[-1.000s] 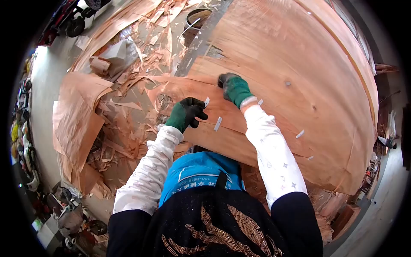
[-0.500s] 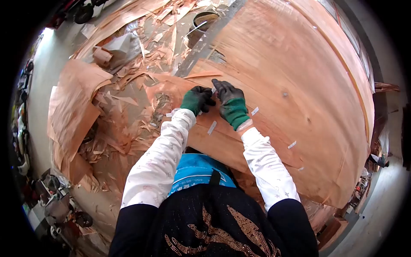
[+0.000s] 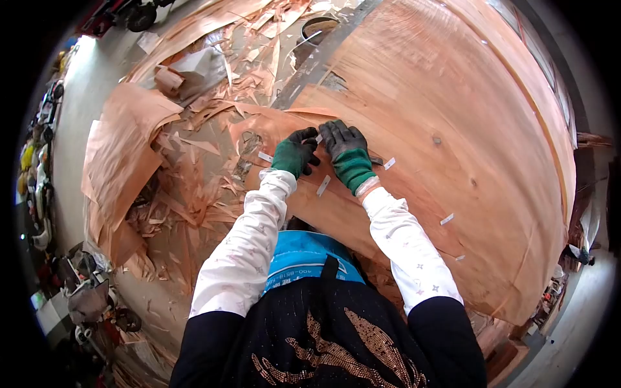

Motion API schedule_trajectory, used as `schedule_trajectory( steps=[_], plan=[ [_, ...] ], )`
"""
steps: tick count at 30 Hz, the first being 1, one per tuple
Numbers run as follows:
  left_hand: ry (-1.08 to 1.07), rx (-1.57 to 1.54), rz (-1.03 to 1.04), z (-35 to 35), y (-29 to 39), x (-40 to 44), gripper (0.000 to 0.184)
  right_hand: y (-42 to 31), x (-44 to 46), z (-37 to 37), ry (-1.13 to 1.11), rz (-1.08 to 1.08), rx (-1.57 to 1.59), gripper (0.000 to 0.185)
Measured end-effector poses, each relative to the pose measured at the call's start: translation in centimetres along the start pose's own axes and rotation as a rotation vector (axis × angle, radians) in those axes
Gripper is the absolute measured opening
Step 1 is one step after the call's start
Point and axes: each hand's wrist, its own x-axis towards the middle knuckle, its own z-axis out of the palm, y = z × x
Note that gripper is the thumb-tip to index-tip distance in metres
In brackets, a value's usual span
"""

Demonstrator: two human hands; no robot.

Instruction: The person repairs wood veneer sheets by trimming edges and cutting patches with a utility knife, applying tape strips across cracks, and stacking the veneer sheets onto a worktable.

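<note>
Both my hands wear dark-coated green gloves and work close together over the large wood veneer sheet [image 3: 446, 155]. My left hand [image 3: 295, 153] is bent with fingers curled inward; what they hold, if anything, is hidden. My right hand [image 3: 346, 150] lies palm down, fingers stretched flat against the veneer. A small white tape piece [image 3: 319, 138] shows between the fingertips of both hands. More white tape strips lie on the veneer: one tape strip [image 3: 323, 185] below my hands and another strip [image 3: 389, 163] right of my right wrist. A small dark item [image 3: 376, 160] shows beside that wrist, its kind unclear.
Torn veneer scraps [image 3: 194, 168] litter the left side, with a bent veneer piece [image 3: 123, 161] among them. A round container [image 3: 319, 27] stands beyond a grey straight strip [image 3: 323, 58]. A blue stool-like or bag-like thing [image 3: 307, 255] is before my body. Parked scooters [image 3: 90, 304] stand at lower left.
My right hand's fingers have flattened onto the veneer, and the dark item beside its wrist now shows. My left hand stays near the same spot. The view has shifted slightly.
</note>
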Motion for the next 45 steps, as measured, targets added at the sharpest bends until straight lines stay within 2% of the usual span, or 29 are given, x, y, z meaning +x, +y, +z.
schedule_trajectory(
  steps=[2,5,6,7,8,9,10,11,12,15,16,17,19,21,22,24,27,29,31,32,35,38,41,44,45],
  plan=[
    [0.020,0.011,0.045,0.0,-1.0,0.1,0.031,-0.1,0.0,0.0,-0.035,-0.027,-0.039,0.043],
    [0.025,1.172,0.523,-2.5,-3.2,2.5,0.023,-0.6,-0.4,0.9,-0.058,-0.029,-0.059,0.043],
    [0.175,1.100,0.363,-2.9,0.0,0.7,0.020,-0.8,-0.5,0.9,-0.058,-0.026,-0.074,0.043],
    [0.172,1.192,0.552,-5.4,-0.5,2.1,0.022,-0.7,-0.3,0.8,-0.053,-0.025,-0.095,0.043],
    [0.287,1.207,0.516,-7.0,0.7,2.1,0.025,-0.6,-0.3,1.0,-0.086,-0.050,-0.134,0.043],
    [0.281,1.160,0.444,-8.6,3.2,1.4,0.026,-0.5,0.0,1.0,-0.101,-0.043,-0.138,0.043],
    [0.303,1.256,0.379,-10.0,4.9,0.8,0.025,-0.6,0.0,1.0,-0.119,-0.036,-0.138,0.043],
    [0.086,0.800,0.038,-10.7,8.3,-2.1,0.029,-0.8,0.0,0.9,-0.141,-0.029,-0.135,0.044],
    [0.026,0.604,0.066,-11.7,9.7,-4.5,0.027,-0.9,0.0,0.8,-0.124,-0.016,-0.166,0.040],
    [-0.183,0.124,0.238,-13.0,10.3,-9.6,0.022,-0.3,3.1,-0.4,-0.454,0.160,0.095,0.039],
    [-0.249,0.049,0.265,-12.9,10.8,-11.6,0.026,0.5,5.6,-2.1,-0.659,0.237,0.202,0.039],
    [-0.318,-0.025,0.287,-12.6,11.5,-13.7,0.031,0.8,6.0,-2.4,-0.547,0.293,0.269,0.040],
    [-0.408,-0.027,0.387,-12.1,12.9,-17.7,0.038,1.4,6.4,-2.7,-0.328,0.407,0.401,0.043],
    [-0.520,0.185,0.714,-13.2,12.6,-19.1,0.041,1.0,8.3,-4.6,-0.387,0.434,0.333,0.035],
    [-0.459,0.325,0.977,-13.4,13.3,-19.4,0.026,1.1,9.3,-4.3,-0.452,0.466,0.313,0.033],
    [-0.422,0.359,1.305,-13.9,15.0,-19.3,0.008,2.0,10.9,-2.6,-0.544,0.470,0.271,0.021],
    [-0.606,0.203,1.409,-17.6,17.6,-18.0,0.018,2.8,12.4,-1.0,-0.483,0.446,0.225,0.023],
    [-0.647,0.084,1.541,-19.9,18.0,-16.7,0.016,2.4,14.9,-2.6,-0.441,0.480,0.241,0.020],
    [-0.672,0.060,1.552,-21.7,18.4,-14.7,0.018,3.3,17.5,-1.8,-0.335,0.488,0.254,0.019],
    [-0.692,0.056,1.555,-22.5,18.6,-13.7,0.019,3.8,19.3,-0.5,-0.372,0.516,0.223,0.022],
    [-0.754,0.041,1.544,-24.2,19.2,-11.1,0.022,1.0,23.1,-2.4,-0.077,0.614,0.433,0.029],
    [-0.821,0.023,1.511,-25.3,19.8,-9.4,0.025,-2.5,23.7,-3.2,-0.080,0.545,0.489,0.035],
    [-0.890,0.006,1.486,-25.7,20.4,-8.3,0.029,-7.7,19.3,-8.5,0.073,0.973,1.480,0.039],
    [-0.949,0.004,1.476,-25.3,20.7,-7.8,0.032,-13.7,12.3,-8.3,0.148,1.081,1.866,0.038],
    [-0.963,0.008,1.473,-25.0,20.8,-7.9,0.033,-15.8,10.6,-8.3,0.094,1.070,1.955,0.039]
  ],
)
